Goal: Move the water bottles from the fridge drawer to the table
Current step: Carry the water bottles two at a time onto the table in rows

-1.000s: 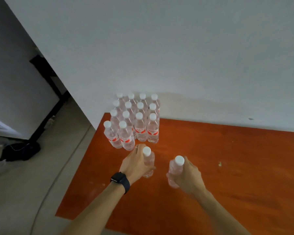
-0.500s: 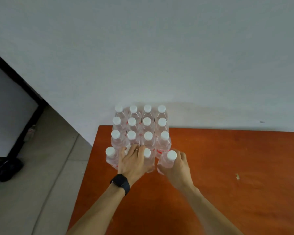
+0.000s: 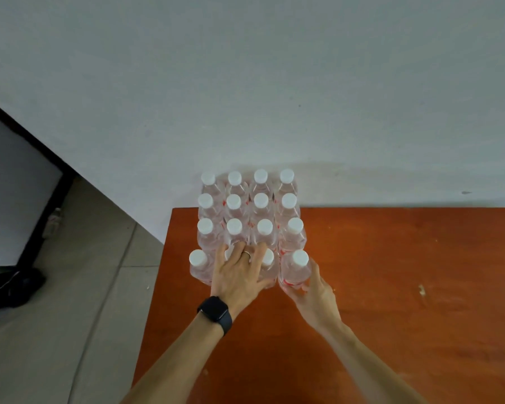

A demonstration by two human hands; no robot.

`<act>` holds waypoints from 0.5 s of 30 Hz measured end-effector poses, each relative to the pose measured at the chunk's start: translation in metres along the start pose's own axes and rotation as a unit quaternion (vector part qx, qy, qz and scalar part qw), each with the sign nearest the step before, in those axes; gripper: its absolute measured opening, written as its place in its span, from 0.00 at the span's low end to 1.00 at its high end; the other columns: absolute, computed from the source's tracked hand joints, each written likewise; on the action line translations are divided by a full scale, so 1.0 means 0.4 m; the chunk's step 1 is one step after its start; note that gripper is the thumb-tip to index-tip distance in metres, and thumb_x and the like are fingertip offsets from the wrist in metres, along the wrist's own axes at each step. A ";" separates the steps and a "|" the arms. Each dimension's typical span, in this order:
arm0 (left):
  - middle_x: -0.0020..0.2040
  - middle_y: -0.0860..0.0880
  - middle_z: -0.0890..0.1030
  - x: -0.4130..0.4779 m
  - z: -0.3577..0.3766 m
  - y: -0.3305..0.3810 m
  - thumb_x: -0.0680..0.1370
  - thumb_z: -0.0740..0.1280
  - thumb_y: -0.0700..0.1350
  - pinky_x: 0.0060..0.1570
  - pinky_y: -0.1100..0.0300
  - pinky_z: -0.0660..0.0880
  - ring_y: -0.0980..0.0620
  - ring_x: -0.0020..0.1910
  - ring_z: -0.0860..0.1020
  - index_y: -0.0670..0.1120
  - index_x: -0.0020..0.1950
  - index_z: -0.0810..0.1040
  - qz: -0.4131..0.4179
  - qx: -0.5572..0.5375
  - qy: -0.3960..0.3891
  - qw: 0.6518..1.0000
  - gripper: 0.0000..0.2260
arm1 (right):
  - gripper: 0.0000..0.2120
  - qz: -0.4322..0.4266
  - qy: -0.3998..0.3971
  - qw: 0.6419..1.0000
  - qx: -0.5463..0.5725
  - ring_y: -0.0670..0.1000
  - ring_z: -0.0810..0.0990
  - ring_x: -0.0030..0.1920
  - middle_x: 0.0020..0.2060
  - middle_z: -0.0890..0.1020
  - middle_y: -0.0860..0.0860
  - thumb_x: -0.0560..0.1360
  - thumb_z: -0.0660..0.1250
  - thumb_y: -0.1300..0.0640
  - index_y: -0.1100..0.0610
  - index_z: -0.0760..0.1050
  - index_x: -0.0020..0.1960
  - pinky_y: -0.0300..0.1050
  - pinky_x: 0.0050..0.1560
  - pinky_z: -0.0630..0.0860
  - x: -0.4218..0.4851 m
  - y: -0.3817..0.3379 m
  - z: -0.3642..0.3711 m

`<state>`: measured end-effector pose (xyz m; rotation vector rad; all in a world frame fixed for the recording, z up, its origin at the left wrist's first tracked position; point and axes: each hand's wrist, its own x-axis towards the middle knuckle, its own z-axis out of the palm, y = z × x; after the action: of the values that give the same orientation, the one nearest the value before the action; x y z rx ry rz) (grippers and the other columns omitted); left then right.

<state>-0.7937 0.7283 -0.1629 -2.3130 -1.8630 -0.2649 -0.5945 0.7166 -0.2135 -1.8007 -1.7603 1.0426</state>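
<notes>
Orange-brown wooden worktop (image 3: 391, 301) butts against a plain white wall (image 3: 274, 83), grey tiled floor (image 3: 70, 316) to its left, dark framed panel (image 3: 15, 185) and a black object (image 3: 9, 287) on the floor at far left. Water bottles (image 3: 247, 214) with white caps stand upright in a tight four-by-four block at the worktop's back left corner, touching each other. Left hand (image 3: 239, 272), ring on one finger, black smartwatch (image 3: 215, 314) on the wrist, lies spread over the front-row middle bottles, fingers wide, palm against the front-row third bottle (image 3: 270, 268); grip unclear. Right hand (image 3: 309, 290) cups the front-right bottle (image 3: 295, 271) from below and the side, fingers wrapped on its lower body. Front-left bottle (image 3: 198, 265) stands untouched.
</notes>
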 end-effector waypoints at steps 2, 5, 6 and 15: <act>0.47 0.51 0.85 0.002 -0.004 0.001 0.62 0.78 0.68 0.54 0.43 0.73 0.48 0.55 0.81 0.49 0.63 0.69 -0.003 -0.009 -0.001 1.000 0.38 | 0.40 -0.004 0.016 1.000 -0.008 0.49 0.84 0.54 0.64 0.79 0.50 0.72 0.74 0.40 0.47 0.56 0.75 0.47 0.44 0.85 0.004 -0.003 0.012; 0.47 0.51 0.85 0.003 -0.007 0.002 0.63 0.77 0.68 0.54 0.43 0.74 0.48 0.55 0.81 0.49 0.63 0.69 -0.002 -0.012 -0.013 1.000 0.38 | 0.39 0.014 0.028 0.999 0.003 0.52 0.83 0.53 0.62 0.77 0.52 0.72 0.74 0.39 0.49 0.58 0.74 0.47 0.43 0.84 -0.007 -0.014 0.023; 0.47 0.51 0.85 0.003 -0.009 0.002 0.63 0.77 0.68 0.55 0.43 0.74 0.48 0.55 0.80 0.49 0.63 0.69 -0.001 -0.013 -0.017 1.000 0.38 | 0.39 0.021 0.028 0.999 0.007 0.52 0.83 0.53 0.63 0.76 0.52 0.72 0.73 0.38 0.49 0.58 0.74 0.47 0.43 0.84 -0.011 -0.015 0.024; 0.52 0.49 0.84 0.004 -0.021 0.001 0.68 0.72 0.69 0.56 0.43 0.74 0.46 0.57 0.78 0.49 0.67 0.65 0.002 -0.009 -0.074 0.997 0.37 | 0.42 0.004 -0.010 1.000 0.026 0.50 0.78 0.64 0.71 0.70 0.47 0.72 0.69 0.34 0.43 0.52 0.78 0.53 0.56 0.82 0.004 -0.003 0.012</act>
<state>-0.7932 0.7278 -0.1545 -2.4080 -1.9300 -0.1134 -0.5989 0.7172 -0.2160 -1.7734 -1.7228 1.1038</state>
